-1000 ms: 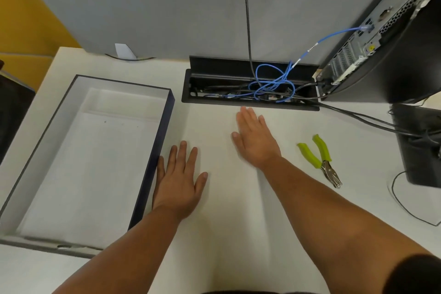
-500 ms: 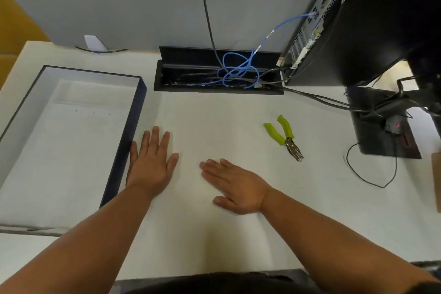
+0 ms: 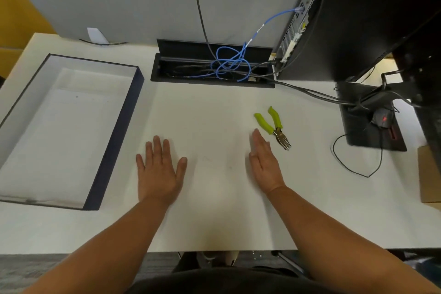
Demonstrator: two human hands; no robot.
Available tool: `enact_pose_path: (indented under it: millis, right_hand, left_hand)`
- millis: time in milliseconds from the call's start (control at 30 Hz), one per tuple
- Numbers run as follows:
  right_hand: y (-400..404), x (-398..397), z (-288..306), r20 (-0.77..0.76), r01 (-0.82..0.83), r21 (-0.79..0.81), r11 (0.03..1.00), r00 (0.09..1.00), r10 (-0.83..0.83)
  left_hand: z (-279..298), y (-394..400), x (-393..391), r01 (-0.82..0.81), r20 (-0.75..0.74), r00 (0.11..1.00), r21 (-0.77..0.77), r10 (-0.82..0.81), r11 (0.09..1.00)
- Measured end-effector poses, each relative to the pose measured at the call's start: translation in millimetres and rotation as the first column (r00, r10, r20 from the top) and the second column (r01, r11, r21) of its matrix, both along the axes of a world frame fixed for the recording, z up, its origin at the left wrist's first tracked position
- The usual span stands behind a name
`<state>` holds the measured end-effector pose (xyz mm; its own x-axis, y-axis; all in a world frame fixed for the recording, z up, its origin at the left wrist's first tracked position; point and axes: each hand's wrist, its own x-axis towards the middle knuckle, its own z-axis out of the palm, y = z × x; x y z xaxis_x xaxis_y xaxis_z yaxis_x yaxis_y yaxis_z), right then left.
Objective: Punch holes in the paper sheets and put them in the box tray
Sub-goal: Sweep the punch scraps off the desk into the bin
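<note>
A dark-walled box tray (image 3: 114, 131) with a white inside lies on the desk at the left, with white paper (image 3: 59, 131) flat in its bottom. A hole punch (image 3: 274, 126) with lime-green handles lies on the desk right of centre, metal jaws pointing toward me. My left hand (image 3: 158, 169) rests flat, palm down, fingers spread, just right of the tray. My right hand (image 3: 265, 162) stands on its edge, fingers straight, its fingertips close beside the punch's left handle. Neither hand holds anything.
A cable well (image 3: 212, 69) with tangled blue cables is sunk into the desk at the back. A black computer tower (image 3: 358, 19) and a monitor base (image 3: 372, 122) stand at the right, with thin black cables (image 3: 353, 167) looping on the desk. A cardboard piece (image 3: 429, 174) is at the far right edge.
My right hand swung from lying flat near the left hand out to the right, now on its edge beside the punch. The left hand stayed flat. The view tilted.
</note>
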<state>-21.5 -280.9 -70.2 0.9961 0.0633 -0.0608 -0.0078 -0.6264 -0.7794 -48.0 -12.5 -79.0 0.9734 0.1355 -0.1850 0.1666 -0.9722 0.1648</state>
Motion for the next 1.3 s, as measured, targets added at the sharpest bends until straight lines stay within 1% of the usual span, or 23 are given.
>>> enact_pose_path:
  millis: [67,133,200,267,333,367,400,467,567,633,700,767,900,967,1067,1100,1133,1167,1200,1233,1267,1300]
  right_hand:
    - [-2.6,-5.4,-2.1,0.006,-0.021,0.001,1.000,1.000,0.021]
    - [-7.4,-9.5,-5.7,-0.003,-0.047,-0.016,0.999,0.999,0.047]
    - [-14.0,-14.1,-10.7,-0.034,-0.067,-0.047,0.997,0.997,0.066]
    - [-21.1,-17.7,-13.5,-0.033,-0.081,-0.081,0.993,0.996,0.079]
    - [-25.1,-18.9,-12.2,-0.014,-0.102,-0.112,0.988,0.995,0.101]
    - [-24.4,-18.6,-10.4,-0.005,-0.116,-0.130,0.985,0.993,0.116]
    - [-22.8,-17.6,-9.1,0.000,-0.134,-0.159,0.978,0.991,0.136]
    - [-17.7,-15.6,-9.6,-0.009,-0.174,-0.269,0.947,0.984,0.179]
    - [-7.6,-12.0,-12.7,-0.044,-0.253,-0.453,0.855,0.964,0.262]
    - [1.7,-7.3,-12.0,-0.070,-0.330,-0.492,0.806,0.937,0.341]
    - [17.8,-2.2,-11.0,-0.082,-0.426,-0.495,0.757,0.891,0.448]
    - [34.8,0.1,-9.8,-0.083,-0.520,-0.509,0.686,0.823,0.562]
    - [48.3,-16.7,-11.2,-0.076,-0.689,-0.537,0.487,0.615,0.785]
    - [39.9,-28.8,-12.4,-0.087,-0.736,-0.542,0.406,0.530,0.844]
    - [21.1,-41.3,-12.7,-0.081,-0.768,-0.523,0.369,0.475,0.876]
    - [14.4,-43.9,-12.7,-0.075,-0.778,-0.505,0.375,0.472,0.878]
    - [8.2,-46.3,-11.8,-0.062,-0.782,-0.478,0.401,0.485,0.872]
    - [2.6,-48.4,-11.2,-0.037,-0.771,-0.443,0.457,0.525,0.850]
    - [-2.4,-50.3,-10.1,0.005,-0.733,-0.397,0.552,0.600,0.800]
    - [-7.3,-51.2,-9.0,0.058,-0.654,-0.339,0.677,0.704,0.708]
    - [-12.6,-51.6,-8.4,0.101,-0.536,-0.276,0.798,0.810,0.578]
    - [-18.0,-51.5,-7.5,0.117,-0.401,-0.226,0.888,0.894,0.433]
  left_hand:
    - [1.4,-24.4,-3.2,0.058,-0.003,0.998,-0.005,-0.058,0.998]
    - [1.4,-49.7,-6.0,0.152,-0.011,0.988,-0.013,-0.152,0.988]
    - [0.9,-70.4,-9.5,0.238,-0.016,0.971,-0.030,-0.239,0.971]
    - [-0.8,-82.7,-12.9,0.324,-0.014,0.945,-0.053,-0.326,0.944]
    - [-2.2,-85.8,-14.5,0.377,-0.001,0.926,-0.075,-0.378,0.923]
    - [-2.0,-83.9,-14.1,0.377,0.009,0.926,-0.094,-0.377,0.922]
    - [-1.3,-80.0,-13.5,0.356,0.023,0.934,-0.117,-0.356,0.927]
    - [0.3,-64.5,-14.3,0.250,0.048,0.968,-0.141,-0.246,0.958]
    - [-0.7,-21.2,-23.0,-0.033,0.057,0.998,-0.087,0.038,0.996]
    - [-1.6,6.3,-31.6,-0.176,0.039,0.983,-0.023,0.177,0.984]
    - [-1.4,21.5,-38.8,-0.231,0.027,0.973,0.009,0.231,0.973]
    - [-1.5,24.0,-40.1,-0.227,0.028,0.974,0.012,0.226,0.974]
    - [-3.7,24.5,-40.9,-0.212,0.026,0.977,0.038,0.211,0.977]
    - [-4.9,26.0,-40.3,-0.195,0.024,0.981,0.046,0.194,0.980]
    - [-5.0,27.7,-37.9,-0.170,0.016,0.985,0.065,0.170,0.983]
    - [-4.9,27.2,-37.8,-0.166,0.012,0.986,0.071,0.165,0.984]
    - [-5.0,26.9,-37.9,-0.161,0.008,0.987,0.079,0.161,0.984]
    - [-4.6,26.5,-37.9,-0.159,0.006,0.987,0.084,0.159,0.984]
    - [-4.4,26.4,-37.8,-0.156,0.005,0.988,0.085,0.156,0.984]
    - [-4.5,26.9,-37.7,-0.150,0.003,0.989,0.083,0.150,0.985]
    - [-4.4,27.3,-37.8,-0.141,0.001,0.990,0.082,0.142,0.987]
    - [-4.4,27.6,-38.3,-0.132,0.000,0.991,0.083,0.132,0.988]
